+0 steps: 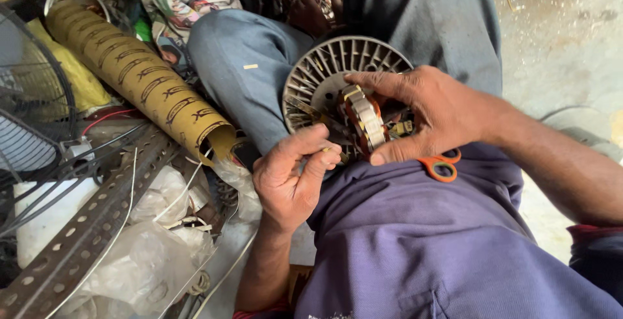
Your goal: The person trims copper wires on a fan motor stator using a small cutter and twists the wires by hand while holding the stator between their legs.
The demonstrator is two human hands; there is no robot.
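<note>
My right hand [425, 114] grips a small motor stator [363, 121] with pale laminations and orange-brown windings, holding it on edge over my lap. My left hand [292, 173] is pinched shut on a thin metal tool [311, 112] whose tip lies against the stator. Behind the stator sits a round grey finned motor cover [321, 72], resting on my grey-trousered knee [240, 66]. Orange-handled scissors [441, 165] lie on my purple shirt [415, 241], partly hidden under my right hand.
A long tan cardboard tube [139, 75] lies to the left. Below it are a perforated metal angle bar [84, 228], loose wires, crumpled clear plastic [149, 260] and a fan guard [29, 118]. Bare concrete floor [564, 40] is at the right.
</note>
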